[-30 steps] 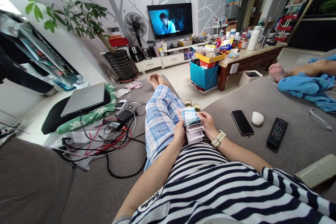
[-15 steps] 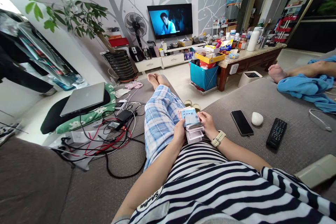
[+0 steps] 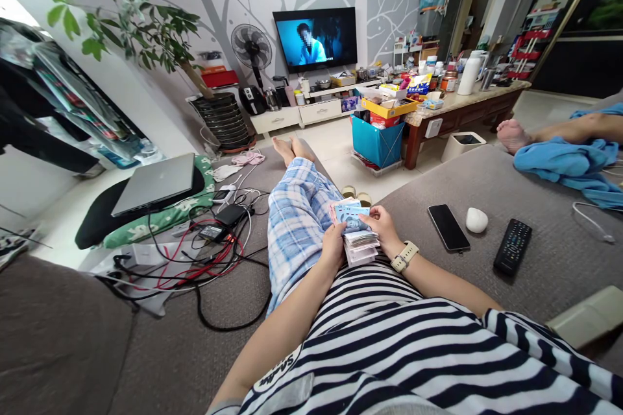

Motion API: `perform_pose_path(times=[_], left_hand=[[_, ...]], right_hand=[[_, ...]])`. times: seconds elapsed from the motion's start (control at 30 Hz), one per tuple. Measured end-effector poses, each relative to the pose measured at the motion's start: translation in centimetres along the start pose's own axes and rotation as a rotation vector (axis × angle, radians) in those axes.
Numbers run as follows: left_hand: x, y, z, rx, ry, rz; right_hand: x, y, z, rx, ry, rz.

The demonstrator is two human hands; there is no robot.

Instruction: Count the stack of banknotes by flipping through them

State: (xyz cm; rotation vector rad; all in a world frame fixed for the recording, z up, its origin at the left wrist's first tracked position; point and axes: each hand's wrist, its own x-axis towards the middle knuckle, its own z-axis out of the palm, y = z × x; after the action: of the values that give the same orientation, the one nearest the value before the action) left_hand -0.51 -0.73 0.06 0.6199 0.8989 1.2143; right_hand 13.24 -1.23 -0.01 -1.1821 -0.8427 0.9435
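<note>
My left hand [image 3: 333, 243] is closed on the left side of a bundle of cards or paper slips above my lap. Light-blue cards [image 3: 351, 215] with printed marks fan out at the top, with pinkish ones at their left. White folded slips [image 3: 361, 248] hang below, between the hands. My right hand [image 3: 382, 228], with a pale watch on its wrist, pinches the right edge of a blue card. What exactly the cards are is too small to tell.
A phone [image 3: 448, 227], a white case [image 3: 476, 220] and a black remote [image 3: 513, 247] lie on the sofa at right. Tangled cables [image 3: 214, 253] and a laptop [image 3: 154, 183] are at left. Another person's foot [image 3: 513, 136] rests at far right. A cluttered table [image 3: 467, 101] stands beyond.
The blue cards have spread apart, with one shifted right under my right fingers. My right hand has moved slightly left, and the feet have shifted a little.
</note>
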Motion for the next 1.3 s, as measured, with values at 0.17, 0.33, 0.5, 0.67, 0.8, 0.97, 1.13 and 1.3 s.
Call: perform_pose_path(times=[0.17, 0.33, 0.5, 0.67, 0.8, 0.97, 1.13, 1.3], left_hand=[[-0.4, 0.3, 0.2, 0.005, 0.018, -0.004], [0.3, 0.1, 0.4, -0.035, 0.075, -0.024], [0.5, -0.2, 0.3, -0.05, 0.06, -0.017], [0.4, -0.2, 0.2, -0.046, 0.043, -0.01], [0.4, -0.2, 0.2, -0.047, 0.055, -0.011], [0.3, -0.1, 0.4, -0.034, 0.076, -0.007], [0.4, -0.3, 0.2, -0.018, 0.052, 0.006], [0.5, -0.4, 0.1, -0.006, 0.058, 0.01]], right_hand=[[0.1, 0.3, -0.3, -0.103, -0.065, -0.103], [-0.2, 0.1, -0.4, -0.119, -0.09, -0.157], [-0.5, -0.4, -0.4, -0.109, -0.121, -0.178], [-0.6, -0.7, -0.3, -0.103, -0.117, -0.173], [-0.7, -0.8, -0.3, -0.096, -0.112, -0.161], [-0.7, -0.8, -0.3, -0.088, -0.107, -0.157], [-0.6, -0.9, -0.3, -0.08, -0.11, -0.131], [-0.7, -1.0, -0.3, -0.072, -0.112, -0.124]])
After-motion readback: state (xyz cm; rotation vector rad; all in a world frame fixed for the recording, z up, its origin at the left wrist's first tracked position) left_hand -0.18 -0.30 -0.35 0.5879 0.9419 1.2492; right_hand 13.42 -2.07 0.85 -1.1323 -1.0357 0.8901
